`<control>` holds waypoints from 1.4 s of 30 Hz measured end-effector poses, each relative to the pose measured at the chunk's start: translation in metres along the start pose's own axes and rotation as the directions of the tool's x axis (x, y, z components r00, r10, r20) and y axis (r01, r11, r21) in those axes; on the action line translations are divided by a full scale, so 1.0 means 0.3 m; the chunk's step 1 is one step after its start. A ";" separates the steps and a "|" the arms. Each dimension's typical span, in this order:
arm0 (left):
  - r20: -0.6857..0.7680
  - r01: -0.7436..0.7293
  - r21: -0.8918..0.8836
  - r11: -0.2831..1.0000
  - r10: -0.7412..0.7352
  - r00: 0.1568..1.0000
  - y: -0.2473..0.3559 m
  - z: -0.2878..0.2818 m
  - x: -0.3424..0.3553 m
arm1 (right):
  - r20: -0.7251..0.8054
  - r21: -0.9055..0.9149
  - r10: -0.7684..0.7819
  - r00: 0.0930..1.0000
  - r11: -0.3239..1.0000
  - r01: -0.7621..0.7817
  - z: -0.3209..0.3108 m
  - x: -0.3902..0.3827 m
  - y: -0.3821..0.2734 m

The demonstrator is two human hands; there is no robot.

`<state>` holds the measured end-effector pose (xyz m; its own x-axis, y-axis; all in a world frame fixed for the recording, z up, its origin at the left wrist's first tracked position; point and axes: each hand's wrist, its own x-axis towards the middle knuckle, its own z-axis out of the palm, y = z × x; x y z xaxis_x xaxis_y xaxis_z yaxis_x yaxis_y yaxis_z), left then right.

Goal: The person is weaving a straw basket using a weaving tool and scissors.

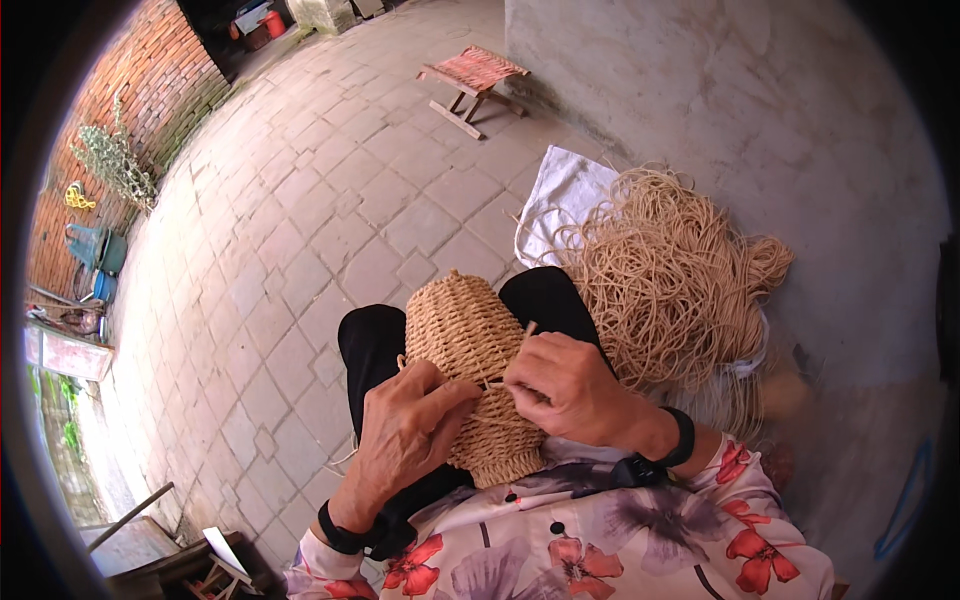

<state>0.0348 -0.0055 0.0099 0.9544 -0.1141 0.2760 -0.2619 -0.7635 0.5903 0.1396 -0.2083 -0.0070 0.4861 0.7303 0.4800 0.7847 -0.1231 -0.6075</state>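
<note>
A tan woven cord piece, shaped like a basket, lies across my lap between my knees. Its weave is tight and rounded, with a small dark gap near the middle. My left hand grips its left side, fingers curled and thumb pressed near that gap. Close by on the right, my right hand is closed in a pinch on a strand of cord, whose end sticks up above the fingers. The rest of that strand is partly hidden by the hand.
A big heap of loose tan cord lies at my right, partly over a white cloth. A folding stool with a reddish woven seat stands farther off beside the grey wall. Stone paving stretches left to a brick wall.
</note>
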 end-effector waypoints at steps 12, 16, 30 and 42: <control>0.091 -0.136 -0.031 0.990 0.138 0.986 -0.039 -0.027 0.074 | 0.039 0.032 0.097 0.995 0.995 -0.098 0.047 0.018 -0.059; 0.111 -0.191 0.018 0.981 0.188 0.976 -0.058 -0.021 0.081 | 0.052 -0.019 0.217 0.975 0.976 -0.216 0.054 0.017 -0.083; 0.222 -0.259 0.171 0.951 0.219 0.950 -0.069 -0.003 0.093 | 0.521 0.635 0.640 0.565 0.151 -0.758 0.000 0.030 -0.075; 0.199 -0.119 -0.022 0.993 0.121 0.973 -0.030 -0.138 0.102 | -0.121 0.465 0.617 0.777 0.727 -0.505 -0.103 -0.102 0.082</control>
<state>0.0603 0.0242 0.0444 0.9251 -0.3295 0.1889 -0.3765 -0.7304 0.5698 0.1560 -0.2544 -0.0168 0.9089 0.4102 0.0751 0.1466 -0.1457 -0.9784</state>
